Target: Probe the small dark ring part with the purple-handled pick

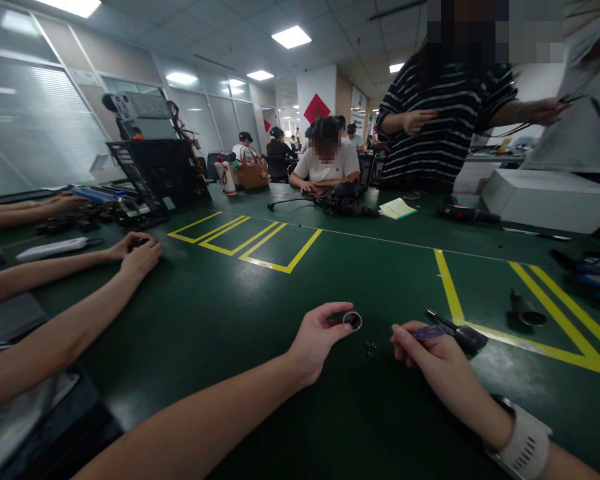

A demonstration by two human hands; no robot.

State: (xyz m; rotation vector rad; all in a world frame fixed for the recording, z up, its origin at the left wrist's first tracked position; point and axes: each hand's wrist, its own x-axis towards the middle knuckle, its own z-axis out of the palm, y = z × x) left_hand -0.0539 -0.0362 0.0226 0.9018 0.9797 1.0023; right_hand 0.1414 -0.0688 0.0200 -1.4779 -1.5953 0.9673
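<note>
My left hand (320,340) pinches a small round part with a silvery rim (353,321) between thumb and fingers, its open end facing me. In my right hand (430,357) is a screwdriver with a translucent purple handle (427,333), its thin shaft pointing left. Several tiny dark pieces, perhaps screws or nuts (371,347), lie on the green tabletop (250,320) between my hands. Just beyond my right hand rests a black part with a thin stem (473,339). Farther right, a black funnel-shaped piece (529,312) lies on its side.
At the left, a co-worker's hands (139,253) hold a small dark item near a white power strip (55,249). Yellow tape (290,267) marks the table. Ahead lie a sticky-note pad (398,209), a black power tool (467,212) and a white box (550,197). A person in stripes (430,127) stands opposite.
</note>
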